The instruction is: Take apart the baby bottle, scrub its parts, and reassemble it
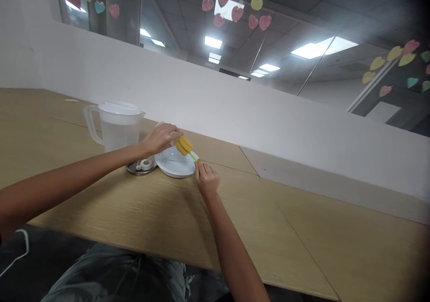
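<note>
A sponge brush (184, 145) with a yellow ribbed head and a thin green handle is tilted above a white bowl (177, 171). My right hand (207, 179) is closed around the lower end of its handle, at the bowl's right rim. My left hand (161, 138) is closed at the sponge end, over the far left side of the bowl. A pale, whitish thing shows in part around the left fingers; most of it is hidden, so its kind is unclear.
Left of the bowl stands a lidded translucent pitcher (121, 131). In front of it, a round metal tray (137, 173) bears small white ring-shaped parts (145, 164). A white wall (208, 109) closes off the back of the wooden table (161, 212). A white cable (26, 243) hangs at lower left.
</note>
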A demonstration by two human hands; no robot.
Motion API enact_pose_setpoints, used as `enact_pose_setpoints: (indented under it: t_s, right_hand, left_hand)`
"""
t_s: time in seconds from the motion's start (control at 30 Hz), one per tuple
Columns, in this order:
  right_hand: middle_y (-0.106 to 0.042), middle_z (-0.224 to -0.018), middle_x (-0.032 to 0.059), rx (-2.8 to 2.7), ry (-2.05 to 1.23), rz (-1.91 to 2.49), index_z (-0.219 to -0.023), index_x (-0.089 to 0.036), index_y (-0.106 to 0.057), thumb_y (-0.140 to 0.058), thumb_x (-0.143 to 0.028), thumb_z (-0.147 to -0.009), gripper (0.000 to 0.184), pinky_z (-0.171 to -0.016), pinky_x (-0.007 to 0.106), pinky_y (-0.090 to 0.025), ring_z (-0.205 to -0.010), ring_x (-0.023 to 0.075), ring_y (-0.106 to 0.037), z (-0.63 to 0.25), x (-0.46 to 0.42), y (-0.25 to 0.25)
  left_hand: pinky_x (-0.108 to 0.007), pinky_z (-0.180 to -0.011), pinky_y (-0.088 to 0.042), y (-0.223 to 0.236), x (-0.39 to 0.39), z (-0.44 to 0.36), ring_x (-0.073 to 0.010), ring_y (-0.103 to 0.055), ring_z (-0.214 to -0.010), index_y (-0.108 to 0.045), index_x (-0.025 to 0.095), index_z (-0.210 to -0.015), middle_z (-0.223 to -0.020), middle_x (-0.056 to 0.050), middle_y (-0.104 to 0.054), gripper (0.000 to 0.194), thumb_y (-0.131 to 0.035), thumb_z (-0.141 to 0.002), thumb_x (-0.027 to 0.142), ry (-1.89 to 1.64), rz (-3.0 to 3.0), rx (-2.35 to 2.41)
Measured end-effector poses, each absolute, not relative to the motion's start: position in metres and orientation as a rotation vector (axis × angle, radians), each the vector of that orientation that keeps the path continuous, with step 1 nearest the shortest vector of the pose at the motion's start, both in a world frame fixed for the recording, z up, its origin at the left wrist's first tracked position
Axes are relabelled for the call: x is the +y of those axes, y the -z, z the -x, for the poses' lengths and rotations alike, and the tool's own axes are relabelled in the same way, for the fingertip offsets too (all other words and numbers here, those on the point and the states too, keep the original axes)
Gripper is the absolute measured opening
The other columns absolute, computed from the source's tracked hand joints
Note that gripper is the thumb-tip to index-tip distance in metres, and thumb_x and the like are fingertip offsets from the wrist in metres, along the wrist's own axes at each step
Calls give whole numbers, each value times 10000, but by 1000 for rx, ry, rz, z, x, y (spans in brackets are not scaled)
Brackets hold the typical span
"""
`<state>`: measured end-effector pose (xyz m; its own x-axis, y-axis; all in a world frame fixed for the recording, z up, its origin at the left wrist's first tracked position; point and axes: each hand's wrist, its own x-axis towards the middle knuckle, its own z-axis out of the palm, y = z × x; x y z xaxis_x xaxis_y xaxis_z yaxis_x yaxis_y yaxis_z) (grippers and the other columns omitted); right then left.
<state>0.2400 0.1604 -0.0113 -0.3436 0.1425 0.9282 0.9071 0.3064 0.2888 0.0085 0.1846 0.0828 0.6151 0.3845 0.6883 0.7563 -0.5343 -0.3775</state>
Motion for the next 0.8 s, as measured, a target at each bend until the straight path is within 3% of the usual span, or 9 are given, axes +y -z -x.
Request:
enact_pose_setpoints:
  t_s: [0.2,0.37,0.8]
  right_hand:
    - [-573,-584,17,-1701,1174,930,-929,-132,-674,-494,-262,-911,223,-504,257,-272,-508,92,-469,-240,160,11]
    - [-566,-568,8,-1709,1186,901,-886,-134,-673,-507,-266,-903,213,-508,251,-283,-506,94,-477,-234,157,10]
    - [-583,-568,5,-1826,919,1122,-823,-174,-650,-377,-302,-960,331,-474,234,-240,-474,79,-480,-226,161,13]
  left_hand:
    - [-358,-794,-444,-72,186,-17,-235,-577,-904,-590,157,-1083,-1002,-108,-625,345,-534,-759,53,652,2097,-870]
    - [-341,-764,-432,-72,174,-26,-210,-571,-859,-575,133,-1047,-967,-117,-622,233,-415,-880,103,514,2119,-755]
    - [-350,-798,-373,-77,180,-39,-188,-552,-880,-571,176,-1035,-941,-98,-614,274,-326,-921,132,373,2203,-645]
